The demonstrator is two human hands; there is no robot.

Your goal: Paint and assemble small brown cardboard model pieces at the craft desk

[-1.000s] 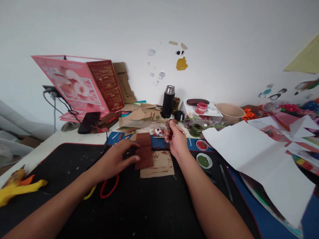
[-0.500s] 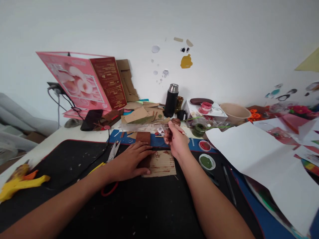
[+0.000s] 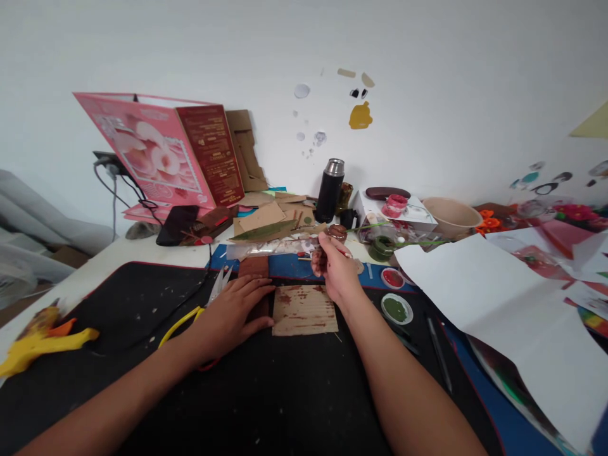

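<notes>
My left hand (image 3: 237, 308) lies flat, fingers a little apart, on a brown-painted strip (image 3: 253, 266) that runs away from me under it. Just right of its fingertips is a corrugated cardboard piece (image 3: 304, 310) streaked with brown paint. My right hand (image 3: 338, 266) is closed in a pinch above the far right corner of that cardboard, with brown stains on its fingers. It seems to grip a thin paintbrush, mostly hidden by the hand. An open jar of brown paint (image 3: 337, 232) stands just beyond it. Scissors (image 3: 219, 283) lie partly beneath my left hand and forearm.
Lids with red paint (image 3: 393, 277) and green paint (image 3: 397, 309) sit to the right, near a dark pen (image 3: 439, 354) and a large white sheet (image 3: 498, 297). A black flask (image 3: 329, 191) stands at the back. A yellow glue gun (image 3: 42, 342) lies at left.
My left hand has slid left with the brown strip, off the corrugated cardboard, which now shows whole. My right hand stays closed in nearly the same place. The view has shifted slightly.
</notes>
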